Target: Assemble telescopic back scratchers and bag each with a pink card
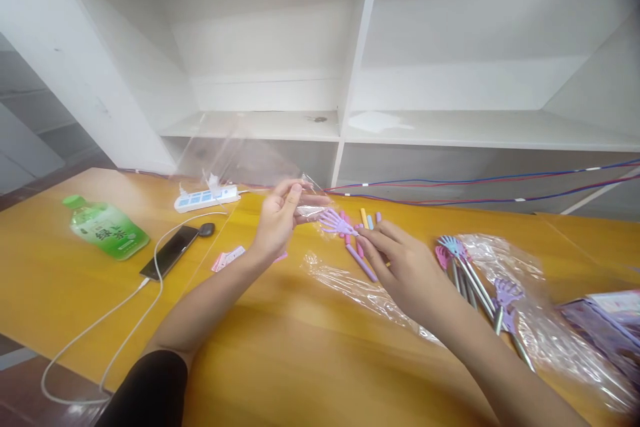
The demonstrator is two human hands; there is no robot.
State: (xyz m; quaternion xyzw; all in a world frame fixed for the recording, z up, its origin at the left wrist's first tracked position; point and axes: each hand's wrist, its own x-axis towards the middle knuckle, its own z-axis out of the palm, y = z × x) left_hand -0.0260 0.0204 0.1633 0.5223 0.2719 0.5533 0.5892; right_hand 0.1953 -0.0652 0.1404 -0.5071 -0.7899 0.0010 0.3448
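My left hand [281,215] holds a clear plastic bag [240,153], its thumb pressed on the film, which spreads up and to the left. My right hand [395,255] pinches a small purple hand-shaped piece [337,221] at its narrow end. The piece's splayed fingers point toward the bag near my left hand; whether they are inside it I cannot tell. Behind and below the piece lie several coloured sticks, among them a purple one [361,263]. Another crinkled clear wrapper [360,287] lies on the table below my hands.
On the right lie several metal rods with hand-shaped ends [473,273], clear wrapping [555,327] and a purple box [600,327]. To the left are a green bottle [107,227], a phone [173,250] with a cable and a power strip [207,198]. White shelves [435,127] stand behind.
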